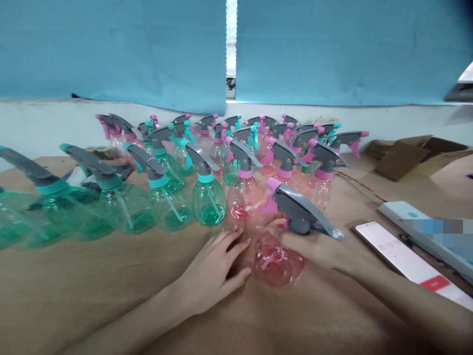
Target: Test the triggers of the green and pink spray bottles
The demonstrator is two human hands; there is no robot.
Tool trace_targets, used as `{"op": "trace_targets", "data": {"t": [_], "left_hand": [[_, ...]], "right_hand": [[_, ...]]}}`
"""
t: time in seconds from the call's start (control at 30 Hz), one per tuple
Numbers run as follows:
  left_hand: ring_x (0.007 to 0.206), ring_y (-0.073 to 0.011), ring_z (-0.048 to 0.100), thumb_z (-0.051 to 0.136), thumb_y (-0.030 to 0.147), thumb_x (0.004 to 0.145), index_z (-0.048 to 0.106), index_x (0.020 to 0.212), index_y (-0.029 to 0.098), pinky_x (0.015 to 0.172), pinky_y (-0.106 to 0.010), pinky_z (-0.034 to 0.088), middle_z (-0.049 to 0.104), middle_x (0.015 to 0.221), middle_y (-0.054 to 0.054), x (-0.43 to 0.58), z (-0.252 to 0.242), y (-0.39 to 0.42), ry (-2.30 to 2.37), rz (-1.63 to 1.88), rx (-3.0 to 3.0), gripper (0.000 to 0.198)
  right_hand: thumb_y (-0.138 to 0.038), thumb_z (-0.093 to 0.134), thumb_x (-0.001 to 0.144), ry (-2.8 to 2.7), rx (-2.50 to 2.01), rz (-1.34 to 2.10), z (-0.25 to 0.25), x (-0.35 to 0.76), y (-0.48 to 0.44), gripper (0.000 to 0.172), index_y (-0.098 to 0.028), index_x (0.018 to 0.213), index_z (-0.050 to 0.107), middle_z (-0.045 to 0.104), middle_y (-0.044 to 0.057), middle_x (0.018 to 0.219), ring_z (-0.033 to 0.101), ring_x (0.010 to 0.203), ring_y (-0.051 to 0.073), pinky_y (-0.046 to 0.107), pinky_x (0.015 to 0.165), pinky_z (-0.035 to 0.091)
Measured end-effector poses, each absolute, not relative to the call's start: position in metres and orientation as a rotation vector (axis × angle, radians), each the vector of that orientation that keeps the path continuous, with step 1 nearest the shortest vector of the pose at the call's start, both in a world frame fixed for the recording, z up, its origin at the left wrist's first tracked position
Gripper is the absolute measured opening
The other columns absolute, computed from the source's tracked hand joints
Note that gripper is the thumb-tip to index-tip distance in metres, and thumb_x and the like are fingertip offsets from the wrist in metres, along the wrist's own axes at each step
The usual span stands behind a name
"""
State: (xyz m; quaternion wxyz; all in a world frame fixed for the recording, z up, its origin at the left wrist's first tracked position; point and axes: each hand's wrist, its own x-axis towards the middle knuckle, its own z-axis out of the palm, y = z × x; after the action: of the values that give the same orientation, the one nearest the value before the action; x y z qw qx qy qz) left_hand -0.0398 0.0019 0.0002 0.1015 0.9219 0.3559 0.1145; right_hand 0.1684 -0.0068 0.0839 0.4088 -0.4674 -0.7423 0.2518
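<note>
In right hand (309,246), pink bottle (278,265).

blue curtain (111,54) | lit phone (410,266), right | open cardboard box (402,159) | seemingly white carton (406,215)

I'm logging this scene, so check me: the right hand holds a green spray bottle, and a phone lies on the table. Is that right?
Not the colour: the head view shows the right hand holding a pink spray bottle, not a green one. The phone does lie on the table.
</note>
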Motion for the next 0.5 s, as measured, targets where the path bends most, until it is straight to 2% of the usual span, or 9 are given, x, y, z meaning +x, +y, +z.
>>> {"op": "trace_targets", "data": {"t": [0.17, 0.5], "left_hand": [[0.133, -0.0302, 0.035, 0.051, 0.04, 0.093, 0.048, 0.135, 0.016, 0.107, -0.049, 0.032, 0.041, 0.144, -0.014, -0.04, 0.0, 0.002, 1.053, 0.33, 2.726, 0.048], [0.133, -0.03, 0.036, 0.051, 0.04, 0.093, 0.048, 0.135, 0.016, 0.107, -0.05, 0.033, 0.042, 0.144, -0.014, -0.04, -0.001, 0.002, 1.046, 0.339, 2.734, 0.048]], "right_hand": [[-0.038, 0.05, 0.07, -1.799, -1.279, 0.707, 0.076, 0.169, -0.006, 0.015, -0.025, 0.064, 0.051, 0.059, 0.001, 0.056, 0.063, 0.056, 0.019, 0.029, 0.046, 0.053], [-0.045, 0.048, 0.065, -1.767, -1.451, 0.636, 0.072, 0.171, -0.01, 0.023, -0.025, 0.073, 0.055, 0.057, 0.004, 0.058, 0.06, 0.057, 0.023, 0.035, 0.046, 0.051]]}}
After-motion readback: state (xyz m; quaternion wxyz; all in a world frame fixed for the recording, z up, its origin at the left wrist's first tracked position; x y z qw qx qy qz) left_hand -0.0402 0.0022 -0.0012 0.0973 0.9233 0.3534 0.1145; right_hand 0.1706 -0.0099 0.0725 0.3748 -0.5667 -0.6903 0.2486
